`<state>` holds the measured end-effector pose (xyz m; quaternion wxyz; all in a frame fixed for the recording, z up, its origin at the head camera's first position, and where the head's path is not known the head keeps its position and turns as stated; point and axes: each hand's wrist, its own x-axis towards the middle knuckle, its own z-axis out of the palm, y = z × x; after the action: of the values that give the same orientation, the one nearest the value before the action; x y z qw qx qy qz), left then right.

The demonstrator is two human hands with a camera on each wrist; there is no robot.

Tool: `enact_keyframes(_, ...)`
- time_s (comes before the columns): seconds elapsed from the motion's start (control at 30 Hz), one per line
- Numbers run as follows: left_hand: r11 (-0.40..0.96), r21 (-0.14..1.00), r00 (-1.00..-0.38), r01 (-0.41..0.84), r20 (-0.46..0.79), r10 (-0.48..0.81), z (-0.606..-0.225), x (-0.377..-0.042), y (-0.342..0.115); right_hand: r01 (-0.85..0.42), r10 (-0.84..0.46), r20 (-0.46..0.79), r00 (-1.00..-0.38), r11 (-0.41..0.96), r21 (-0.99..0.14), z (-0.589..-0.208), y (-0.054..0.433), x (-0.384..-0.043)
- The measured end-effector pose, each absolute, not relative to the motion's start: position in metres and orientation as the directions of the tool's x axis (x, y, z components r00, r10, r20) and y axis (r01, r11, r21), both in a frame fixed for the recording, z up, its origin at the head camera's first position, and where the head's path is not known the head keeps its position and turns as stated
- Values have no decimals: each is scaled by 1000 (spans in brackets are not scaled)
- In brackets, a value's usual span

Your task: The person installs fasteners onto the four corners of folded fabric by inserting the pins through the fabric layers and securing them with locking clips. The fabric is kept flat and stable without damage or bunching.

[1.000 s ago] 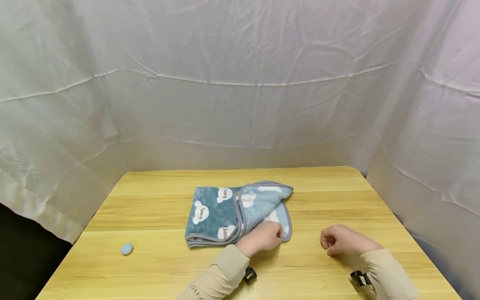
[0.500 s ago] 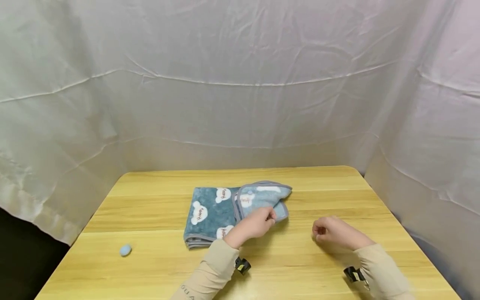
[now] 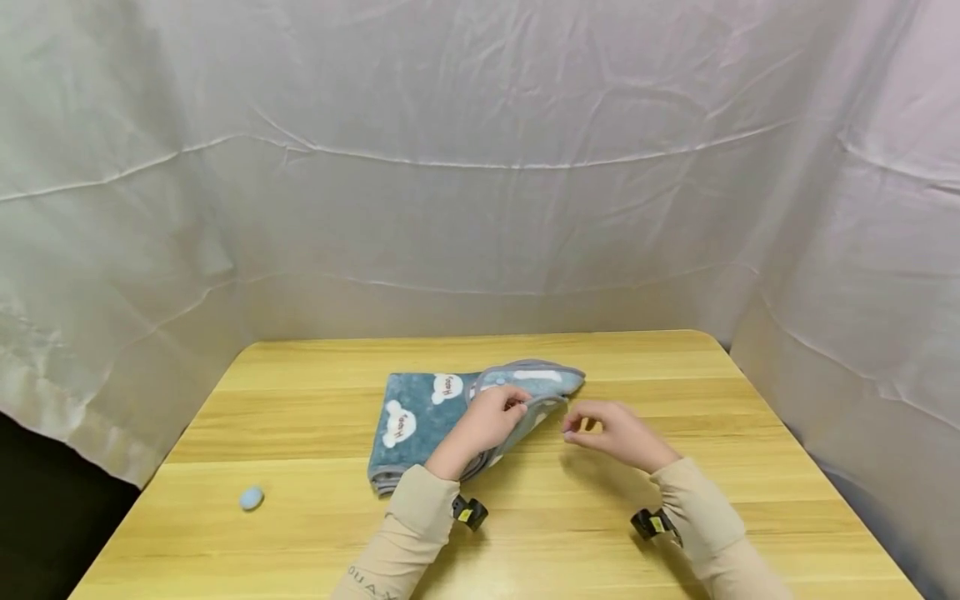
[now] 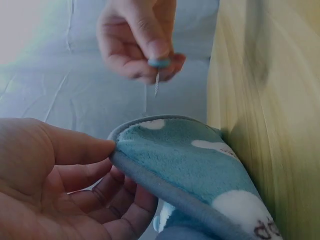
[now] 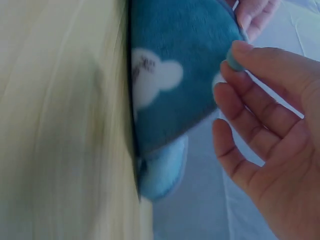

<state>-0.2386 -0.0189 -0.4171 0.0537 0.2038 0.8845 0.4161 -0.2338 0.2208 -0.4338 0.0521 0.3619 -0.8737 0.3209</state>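
A folded teal fleece blanket (image 3: 420,417) with white bear prints and grey edging lies on the table. My left hand (image 3: 491,417) pinches its lifted near corner between thumb and fingers; the grip is close up in the left wrist view, where the blanket's edging (image 4: 150,175) runs from the fingertips. To the right, apart from the cloth, my right hand (image 3: 615,433) pinches a blue-headed twist pin (image 4: 159,63) between thumb and finger. Its spiral metal shaft points toward the raised edge in the left wrist view. In the right wrist view only the pin's round head (image 5: 234,60) shows.
On the wooden table (image 3: 315,542) a small light blue round object (image 3: 251,498) lies at the left. A light blue dot (image 3: 500,381) shows on the blanket's folded-over part. Pale curtains (image 3: 480,208) surround the back and sides.
My left hand has moved up and left, taking hold of the blanket's near corner and raising it. My right hand has come leftward, close to that corner.
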Motion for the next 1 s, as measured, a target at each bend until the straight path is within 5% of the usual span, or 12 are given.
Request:
enact_keyframes(0.33,553,782,-931,287,92,354,-418,-243,-22,-681,-574,403,-713,432,-591,-443,190,-247)
enact_keyframes(0.63,549,790,-935,272,83,343,-416,-242,-22,-747,-516,544,-662,387,-541,-454,180,-251)
enact_keyframes(1.0,543,800,-938,257,70,340,-416,-238,-21,-849,-475,747,-466,479,-226,-460,175,-257)
